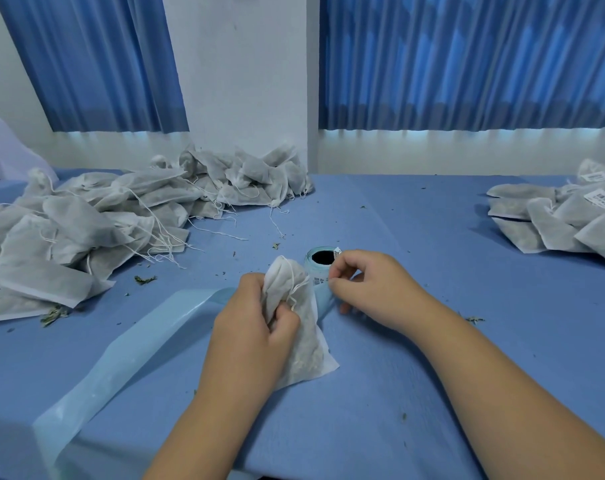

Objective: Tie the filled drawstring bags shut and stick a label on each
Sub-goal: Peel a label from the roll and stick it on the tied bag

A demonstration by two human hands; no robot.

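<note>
Blue cloth is covering the table [432, 278], and blue curtains [467, 64] are hanging behind it. On the left side a big heap of white bags [86, 220] is lying with loose strings, reaching to the far edge. At the far right a smaller heap of labelled bags [564, 216] is lying, well apart from the hands. A long pale blue backing strip [138, 351] is running from the near left edge toward the middle.

In the middle the person is holding one filled drawstring bag [308, 351]. Its long axis is going from the flat bottom, which is resting on the cloth near the person, up to the gathered neck, which is pointing away and a little left. The left hand [249, 334] is gripping this bag around the upper part, fingers curled, with the drawstring [295, 289] hanging over them. The label roll [320, 259] is standing just behind the bag, partly hidden by it. The right hand [366, 285] is pinching narrowly at a printed label [319, 280] on the roll's side. Small green herb crumbs [145, 279] are lying around on the cloth.
</note>
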